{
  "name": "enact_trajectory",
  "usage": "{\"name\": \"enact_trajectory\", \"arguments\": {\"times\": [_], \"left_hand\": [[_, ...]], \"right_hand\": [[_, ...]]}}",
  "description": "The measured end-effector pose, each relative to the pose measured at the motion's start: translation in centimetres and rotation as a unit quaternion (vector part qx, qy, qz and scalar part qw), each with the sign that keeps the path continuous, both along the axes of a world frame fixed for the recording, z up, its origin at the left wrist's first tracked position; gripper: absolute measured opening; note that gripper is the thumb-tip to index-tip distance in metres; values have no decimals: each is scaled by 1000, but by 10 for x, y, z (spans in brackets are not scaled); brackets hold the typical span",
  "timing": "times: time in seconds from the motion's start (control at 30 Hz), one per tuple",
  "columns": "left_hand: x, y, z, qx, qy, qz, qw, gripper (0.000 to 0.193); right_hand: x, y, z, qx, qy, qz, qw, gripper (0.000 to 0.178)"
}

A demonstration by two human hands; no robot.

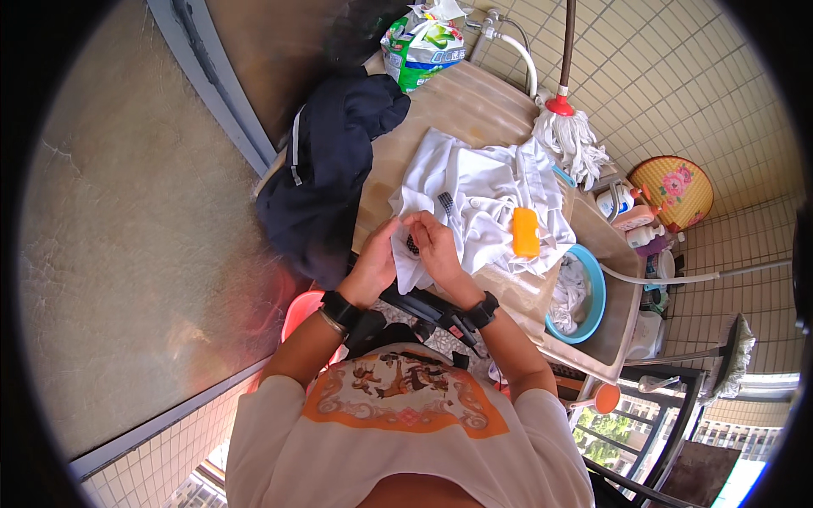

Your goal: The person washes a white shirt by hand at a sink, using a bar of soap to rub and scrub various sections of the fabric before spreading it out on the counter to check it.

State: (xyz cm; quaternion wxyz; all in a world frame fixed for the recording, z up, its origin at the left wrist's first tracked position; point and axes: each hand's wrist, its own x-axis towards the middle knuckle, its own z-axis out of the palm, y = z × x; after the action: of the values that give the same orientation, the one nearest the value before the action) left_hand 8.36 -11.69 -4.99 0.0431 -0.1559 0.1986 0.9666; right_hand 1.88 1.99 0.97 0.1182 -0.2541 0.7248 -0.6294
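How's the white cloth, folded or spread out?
Spread out: the white cloth lies wide and wrinkled on the slab, its near end in the left hand and right hand.

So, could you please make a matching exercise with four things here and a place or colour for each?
1. Block
2. Mop head
3. Basin holding cloth
4. Dark garment

A. Blue
B. Left of the white garment
C. White and stringy
D. Orange, lying on the white garment

Pairs: 1-D, 2-C, 3-A, 4-B
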Motion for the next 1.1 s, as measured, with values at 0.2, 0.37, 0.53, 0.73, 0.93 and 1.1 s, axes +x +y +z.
{"name": "enact_trajectory", "arguments": {"times": [0.2, 0.37, 0.53, 0.73, 0.93, 1.1], "left_hand": [[-1, 5, 45, -62, -6, -26, 998, 37], [7, -13, 59, -72, -73, -53, 993, 44], [17, -29, 17, -173, -89, -50, 980, 38], [14, -31, 31, -82, -37, 111, 990, 27], [14, -25, 30, -27, -22, 70, 997, 38], [13, -21, 50, 130, -2, 5, 992, 53]], "right_hand": [[-22, -8, 11, 152, 236, -58, 958, 20], [-9, 4, 2, 214, 257, 52, 941, 19], [-15, -1, 13, 168, 173, 96, 966, 14], [-117, -5, -15, 166, -4, -33, 986, 21], [-170, -43, -19, 401, 173, -131, 890, 43], [-180, -70, -23, 508, 153, -115, 840, 44]]}}
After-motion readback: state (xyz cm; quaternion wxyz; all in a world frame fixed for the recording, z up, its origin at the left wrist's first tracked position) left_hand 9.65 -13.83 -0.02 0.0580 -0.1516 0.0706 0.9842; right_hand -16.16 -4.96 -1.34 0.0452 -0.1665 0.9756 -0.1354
